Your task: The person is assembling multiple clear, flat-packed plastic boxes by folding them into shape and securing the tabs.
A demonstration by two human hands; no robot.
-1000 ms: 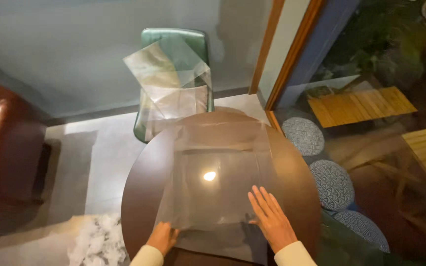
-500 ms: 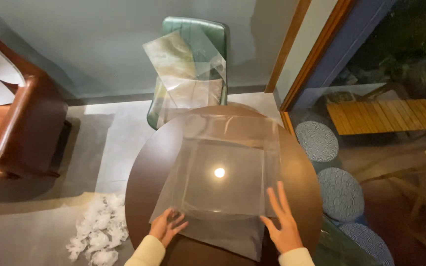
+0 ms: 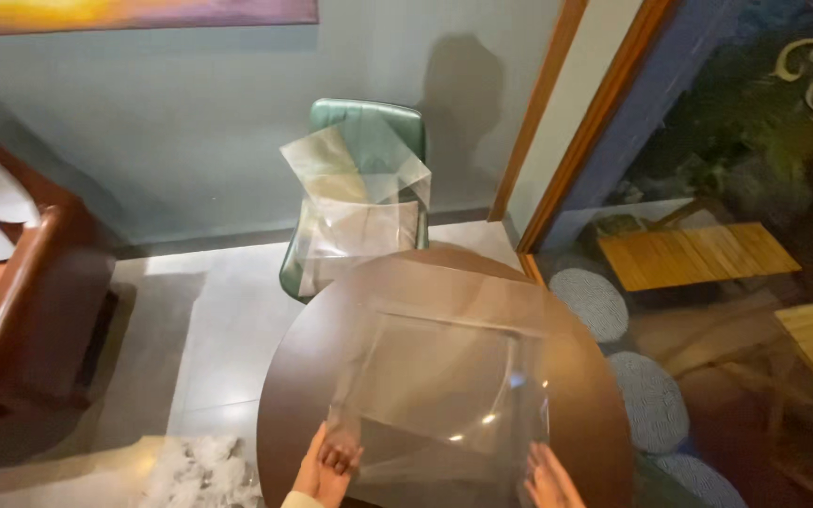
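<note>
- Head view looks down on a clear plastic sheet (image 3: 439, 376) spread over a round dark wooden table (image 3: 595, 414); its far edge lies flat near the table's middle, while the near edge is raised off the wood at both corners
- left hand (image 3: 326, 466) is at the sheet's near left corner, fingers curled around the edge and pinching it, so the film lifts there instead of clinging to the tabletop
- right hand (image 3: 548, 480) is at the near right corner, fingers stretched out and flat against the sheet; whether it grips the edge or only presses on it I cannot tell, since the wrist is cut off by the frame
- with one hand at each near corner the film is kept taut across its width, which looks like the reason it shows few wrinkles; a lamp glare sits on it near the right side
- beyond the table stands a green chair (image 3: 369, 122) against the grey wall, well apart from the hands; more clear sheets (image 3: 355, 207) are draped over its seat and back, loosely folded, probably parked there to keep the tabletop free
- left of the table, on the floor, is a brown leather armchair (image 3: 30, 310), and near the bottom edge a crumpled white heap (image 3: 204, 470) lies on the tiles
- right of the table a wood-framed glass wall (image 3: 604, 113) reflects slatted benches
</note>
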